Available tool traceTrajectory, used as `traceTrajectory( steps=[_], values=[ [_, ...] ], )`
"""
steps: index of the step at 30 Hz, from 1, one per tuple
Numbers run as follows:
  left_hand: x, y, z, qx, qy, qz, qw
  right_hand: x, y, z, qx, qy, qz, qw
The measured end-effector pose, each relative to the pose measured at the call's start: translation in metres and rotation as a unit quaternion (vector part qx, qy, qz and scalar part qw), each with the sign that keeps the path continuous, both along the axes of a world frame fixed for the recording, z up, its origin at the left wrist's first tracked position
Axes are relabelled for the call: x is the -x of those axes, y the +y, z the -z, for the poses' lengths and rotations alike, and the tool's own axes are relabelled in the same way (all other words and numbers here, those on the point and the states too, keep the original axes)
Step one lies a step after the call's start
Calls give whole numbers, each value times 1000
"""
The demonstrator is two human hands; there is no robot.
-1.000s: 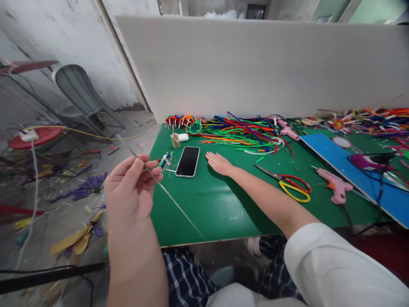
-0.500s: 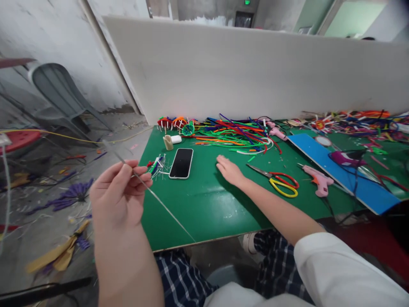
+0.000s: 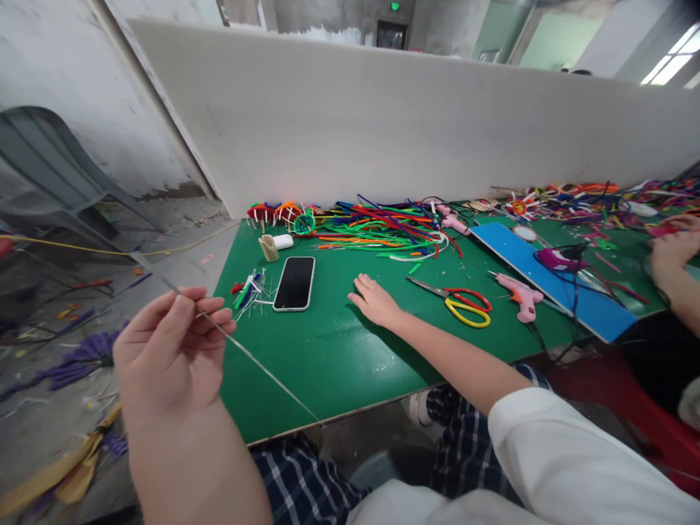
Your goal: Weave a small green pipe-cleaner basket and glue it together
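My left hand (image 3: 172,346) is raised over the table's left edge, thumb and fingers pinching a thin, pale, straight strand (image 3: 267,373). The strand slants from above the fingers down toward the table's front edge; its exact material I cannot make out. My right hand (image 3: 375,300) rests palm down on the green table (image 3: 317,364), fingers stretched out, with nothing in it. Between the hands lies a phone (image 3: 294,284) with a dark screen. Scissors (image 3: 456,301) with red and yellow handles lie right of my right hand.
Colourful pipe cleaners (image 3: 388,230) are heaped along the white partition (image 3: 355,124). A pink glue gun (image 3: 520,297) and a blue board (image 3: 552,281) lie at right. Small trimmed bits (image 3: 250,293) sit left of the phone. Another person's hand (image 3: 675,248) shows at far right.
The view has turned slightly right, so things sit further left and another person's hands appear at right. My left hand still pinches the strand; my right hand still rests on the table.
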State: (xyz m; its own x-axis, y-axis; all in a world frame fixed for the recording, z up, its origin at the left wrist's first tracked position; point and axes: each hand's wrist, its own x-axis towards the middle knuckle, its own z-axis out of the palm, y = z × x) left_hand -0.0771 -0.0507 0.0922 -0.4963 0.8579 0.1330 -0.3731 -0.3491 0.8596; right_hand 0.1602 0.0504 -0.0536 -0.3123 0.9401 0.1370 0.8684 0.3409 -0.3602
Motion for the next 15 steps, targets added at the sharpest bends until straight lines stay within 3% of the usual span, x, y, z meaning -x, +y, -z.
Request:
traceTrajectory(
  steps=[4, 15],
  values=[
    [0, -1, 0, 4, -4, 18, 1000, -14, 6, 2, -24, -51, 87, 995],
    [2, 2, 5, -9, -20, 54, 998, -19, 4, -3, -68, -111, 66, 989]
  ],
)
